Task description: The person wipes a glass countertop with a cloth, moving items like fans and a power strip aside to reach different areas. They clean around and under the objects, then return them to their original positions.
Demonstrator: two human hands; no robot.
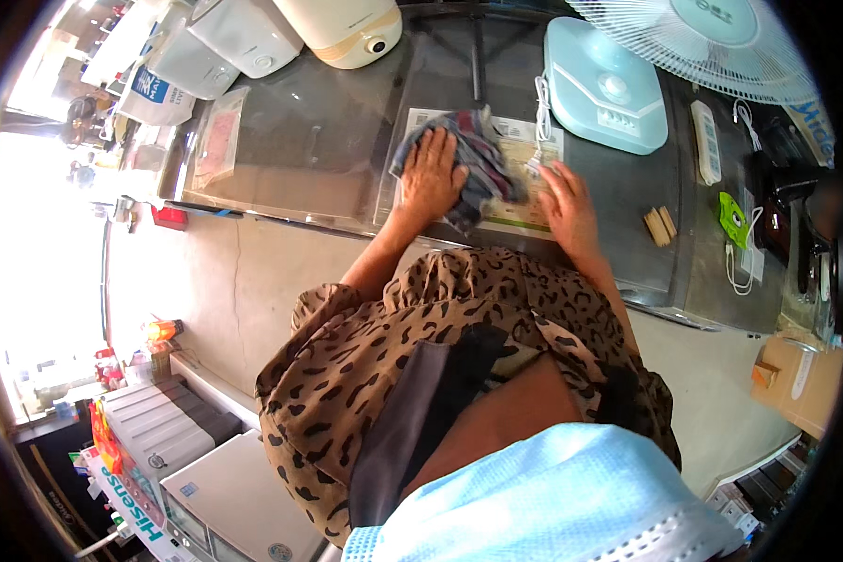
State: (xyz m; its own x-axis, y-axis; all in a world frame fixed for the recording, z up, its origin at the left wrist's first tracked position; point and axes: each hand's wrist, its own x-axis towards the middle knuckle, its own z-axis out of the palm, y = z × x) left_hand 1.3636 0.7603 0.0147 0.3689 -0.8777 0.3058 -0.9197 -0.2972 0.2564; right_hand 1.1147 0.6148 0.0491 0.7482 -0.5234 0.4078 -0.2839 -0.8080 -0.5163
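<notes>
My left hand lies flat on a crumpled grey cloth with dark red stripes, its fingers pointing away from me. Under the cloth is a printed sheet on the dark glass tabletop. My right hand hovers at or rests on the sheet's right edge, fingers slightly bent. Close to its fingertips is the white plug of a bundled power cord; whether they touch I cannot tell. That cord runs beside the pale blue base of an electric fan.
The fan's grille overhangs the back right. Humidifier-like white appliances and a cream one line the back left. To the right lie a power strip, small wooden pieces and a green packet. A washing machine stands behind me at left.
</notes>
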